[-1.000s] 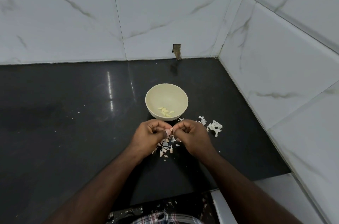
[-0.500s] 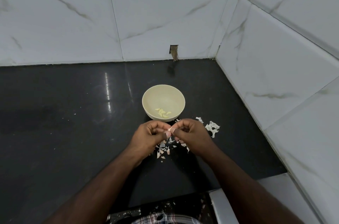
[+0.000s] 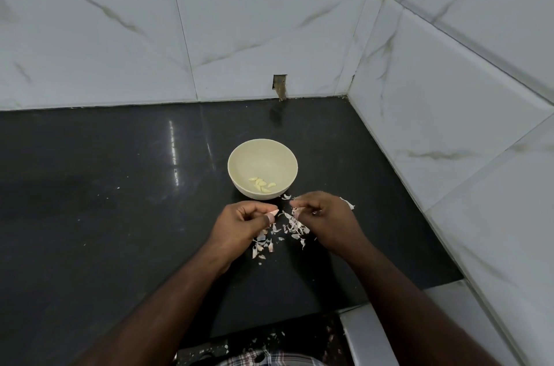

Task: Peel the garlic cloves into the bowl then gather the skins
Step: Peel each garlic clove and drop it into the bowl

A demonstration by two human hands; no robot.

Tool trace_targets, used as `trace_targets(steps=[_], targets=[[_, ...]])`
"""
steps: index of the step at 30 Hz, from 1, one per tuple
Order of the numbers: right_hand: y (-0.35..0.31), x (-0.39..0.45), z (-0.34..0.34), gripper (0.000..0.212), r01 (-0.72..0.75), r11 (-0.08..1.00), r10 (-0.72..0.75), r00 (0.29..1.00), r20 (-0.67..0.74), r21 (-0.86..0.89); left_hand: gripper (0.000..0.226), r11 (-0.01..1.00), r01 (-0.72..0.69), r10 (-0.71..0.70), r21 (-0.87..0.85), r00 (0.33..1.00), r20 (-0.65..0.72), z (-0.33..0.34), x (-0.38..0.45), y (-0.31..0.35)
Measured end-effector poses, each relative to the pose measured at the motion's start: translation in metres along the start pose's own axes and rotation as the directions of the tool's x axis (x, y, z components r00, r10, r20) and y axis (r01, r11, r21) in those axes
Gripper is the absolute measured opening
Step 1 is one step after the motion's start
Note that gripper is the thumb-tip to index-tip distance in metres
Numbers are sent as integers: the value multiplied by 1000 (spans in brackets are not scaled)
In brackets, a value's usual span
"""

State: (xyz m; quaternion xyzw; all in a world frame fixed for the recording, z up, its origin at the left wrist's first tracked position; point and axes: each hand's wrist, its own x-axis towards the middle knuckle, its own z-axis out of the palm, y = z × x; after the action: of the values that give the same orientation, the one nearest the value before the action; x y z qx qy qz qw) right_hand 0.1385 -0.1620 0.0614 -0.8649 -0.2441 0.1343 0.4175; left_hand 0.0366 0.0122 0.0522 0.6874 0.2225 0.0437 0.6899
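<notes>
A cream bowl [image 3: 236,155] stands on the black counter [image 3: 120,185] with several peeled garlic cloves [image 3: 261,184] at its bottom. Just in front of it, my left hand [image 3: 239,227] pinches a pinkish garlic clove [image 3: 273,212] between thumb and fingers. My right hand [image 3: 328,220] is a little to the right, fingers curled, pinching a strip of skin [image 3: 298,209]. Loose garlic skins [image 3: 287,229] lie scattered on the counter between and below both hands. More skins [image 3: 347,203] show behind my right hand, partly hidden by it.
White marble-look tiled walls [image 3: 434,113] close the counter at the back and right, forming a corner. A small notch [image 3: 279,85] is cut in the back wall. The counter's front edge [image 3: 389,293] steps down at right to a white ledge [image 3: 368,332]; skins lie below it.
My hands, joined at the clove before, have pulled apart. The left keeps the clove and the right has drawn a piece of skin away to the right.
</notes>
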Motion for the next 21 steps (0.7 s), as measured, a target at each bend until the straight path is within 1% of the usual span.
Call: trace_targets(steps=[3, 6, 8, 11, 15, 18, 21], targets=[[-11, -4, 4, 20, 18, 1000, -19, 997, 80, 16, 12, 1000, -3, 3, 20, 1000, 14, 2, 0, 2], [-17, -6, 11, 6, 27, 1000, -27, 998, 60, -11, 11, 1000, -11, 11, 14, 1000, 6, 3, -1, 4], [-18, -7, 12, 6, 23, 999, -24, 999, 42, 24, 10, 1000, -20, 20, -6, 1000, -2, 3, -3, 4], [-20, -9, 13, 8, -5, 991, -6, 997, 78, 135, 14, 999, -47, 47, -9, 999, -2, 1, -5, 5], [-23, -9, 12, 5, -149, 930, 94, 980, 173, 337, 25, 988, -114, 114, 107, 993, 4, -1, -5, 4], [-28, -9, 9, 5, -262, 878, 173, 954, 246, 401, 33, 960, -168, 168, 222, 986, 19, -5, -3, 1], [-31, -10, 8, 11, -348, 824, 229, 926, 299, 446, 31, 930, -216, 219, 297, 975, 25, -5, -5, 1]])
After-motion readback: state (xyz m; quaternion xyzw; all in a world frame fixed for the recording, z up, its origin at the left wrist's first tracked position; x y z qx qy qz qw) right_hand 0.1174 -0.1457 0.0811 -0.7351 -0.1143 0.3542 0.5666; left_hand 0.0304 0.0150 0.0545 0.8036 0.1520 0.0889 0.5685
